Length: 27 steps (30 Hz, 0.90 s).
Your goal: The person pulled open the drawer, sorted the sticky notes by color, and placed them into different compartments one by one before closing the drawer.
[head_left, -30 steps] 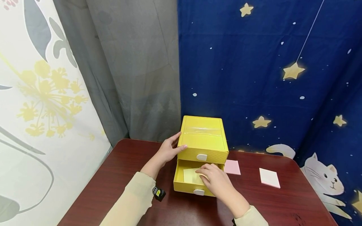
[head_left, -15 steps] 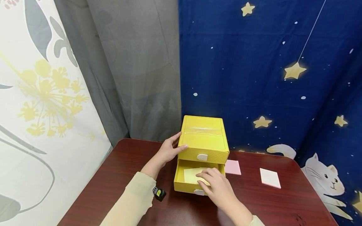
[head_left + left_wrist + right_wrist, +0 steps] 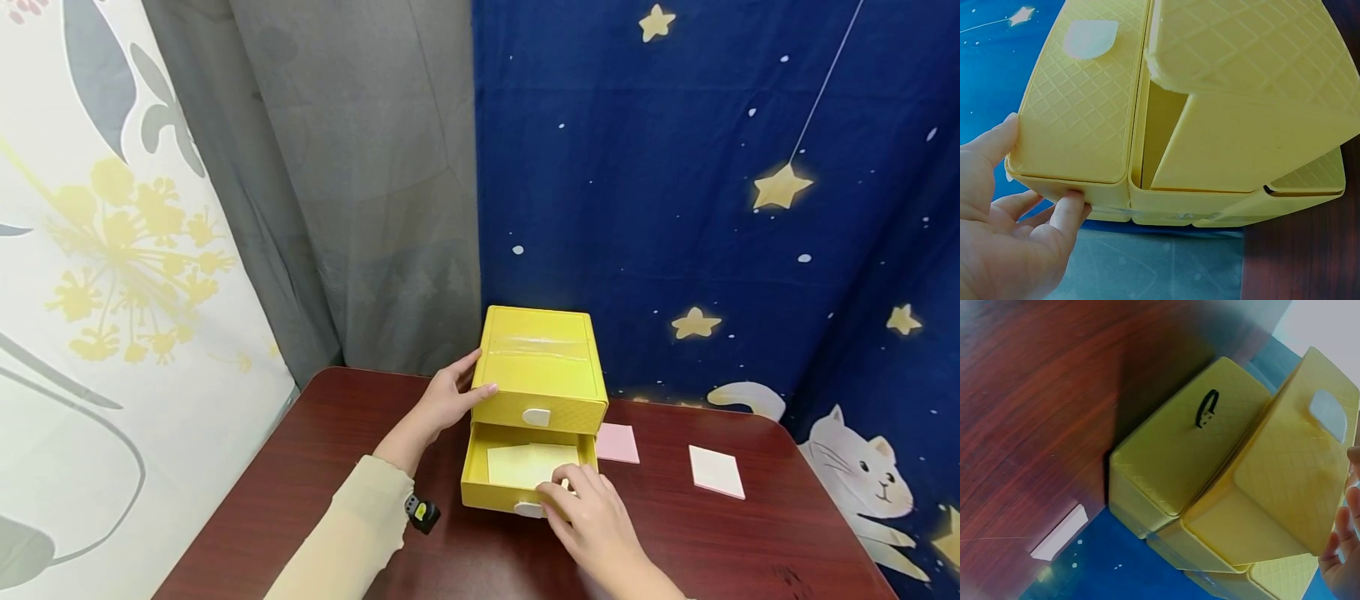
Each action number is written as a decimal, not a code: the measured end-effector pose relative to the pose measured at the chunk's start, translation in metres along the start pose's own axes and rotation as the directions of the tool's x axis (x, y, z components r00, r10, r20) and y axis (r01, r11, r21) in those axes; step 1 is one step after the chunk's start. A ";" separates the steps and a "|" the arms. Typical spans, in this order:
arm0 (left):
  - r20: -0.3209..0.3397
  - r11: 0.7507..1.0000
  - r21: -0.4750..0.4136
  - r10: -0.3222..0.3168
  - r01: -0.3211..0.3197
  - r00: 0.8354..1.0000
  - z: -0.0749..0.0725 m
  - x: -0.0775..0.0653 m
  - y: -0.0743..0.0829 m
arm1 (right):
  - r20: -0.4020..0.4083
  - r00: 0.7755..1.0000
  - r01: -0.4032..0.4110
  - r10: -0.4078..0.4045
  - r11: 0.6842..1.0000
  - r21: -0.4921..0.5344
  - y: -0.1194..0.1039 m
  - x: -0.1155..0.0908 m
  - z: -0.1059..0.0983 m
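You face a dark red counter. Your right grip, loosely curled, is at the front of the pulled-out drawer; I cannot tell whether it has hold. Pale paper lies inside. Your left grip, spread, clasping nothing, touches the yellow box, before a blue curtain.

So the drawer box sits toward the back of the table, curtain behind. Paper is in the pulled-out drawer. One pad lies just right of the box, second pad further right.
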<state>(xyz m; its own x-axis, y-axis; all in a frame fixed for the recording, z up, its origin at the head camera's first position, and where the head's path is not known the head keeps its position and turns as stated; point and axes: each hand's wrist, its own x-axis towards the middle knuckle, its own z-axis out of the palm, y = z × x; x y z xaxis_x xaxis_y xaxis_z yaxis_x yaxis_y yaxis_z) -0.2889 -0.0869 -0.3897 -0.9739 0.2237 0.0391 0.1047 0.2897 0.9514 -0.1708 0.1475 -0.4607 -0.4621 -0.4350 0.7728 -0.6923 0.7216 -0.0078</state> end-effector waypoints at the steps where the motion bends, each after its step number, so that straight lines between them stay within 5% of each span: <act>1: 0.003 1.000 -0.001 -0.002 0.002 1.000 0.000 0.000 0.001 | -0.001 1.000 0.000 0.000 1.000 -0.008 0.000 -0.001 0.000; 9: 0.015 1.000 0.008 -0.021 0.021 1.000 -0.001 -0.007 0.013 | -0.023 1.000 0.007 -0.008 0.999 -0.031 0.002 -0.004 0.002; 16: 0.002 1.000 0.006 -0.003 0.003 1.000 -0.001 0.000 0.000 | -0.048 0.999 0.008 -0.010 0.999 -0.035 0.003 0.000 0.004; 27: 0.001 1.000 0.008 -0.007 0.007 1.000 0.000 -0.002 0.003 | -0.092 0.996 0.005 -0.010 0.999 -0.054 0.008 0.003 0.010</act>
<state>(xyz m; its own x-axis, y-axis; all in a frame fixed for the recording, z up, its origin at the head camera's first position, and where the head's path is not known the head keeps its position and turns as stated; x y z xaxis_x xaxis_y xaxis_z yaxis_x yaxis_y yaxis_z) -0.2872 -0.0869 -0.3872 -0.9743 0.2231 0.0321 0.0997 0.2989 0.9491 -0.1833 0.1459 -0.4647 -0.4018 -0.3910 0.8281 -0.6640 0.7471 0.0306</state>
